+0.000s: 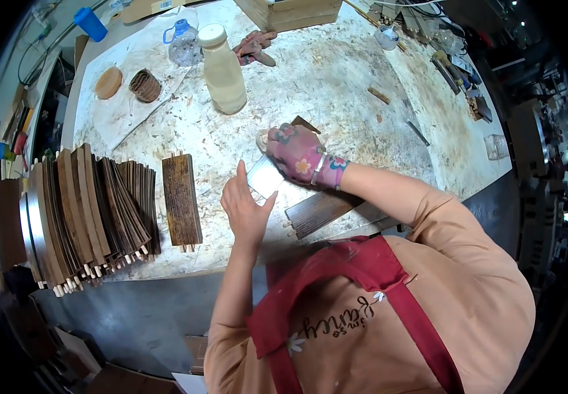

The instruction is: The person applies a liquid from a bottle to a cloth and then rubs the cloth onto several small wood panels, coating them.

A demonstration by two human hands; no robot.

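A flat piece (265, 178) with a bright, glaring surface lies at a slant on the worktable. Along its near left edge, my bare left hand (244, 209) holds it between thumb and fingers. My right hand (298, 156), in a pink flowered glove, is closed over the piece's far part; a pale, cloth-like bit (262, 140) shows at its fingers. A dark brown corner (307, 123) sticks out beyond the glove; whether it belongs to the same piece I cannot tell. Close to my body lies a brown wooden slat (320, 213) with pegged ends, partly under my right forearm.
Another pegged slat (182, 200) lies left of my left hand. Beyond it stands a long row of slats (90, 210). Farther back are a bottle of cloudy liquid (225, 82), a clear jug (182, 46), a crumpled glove (255, 49) and a wooden box (303, 16).
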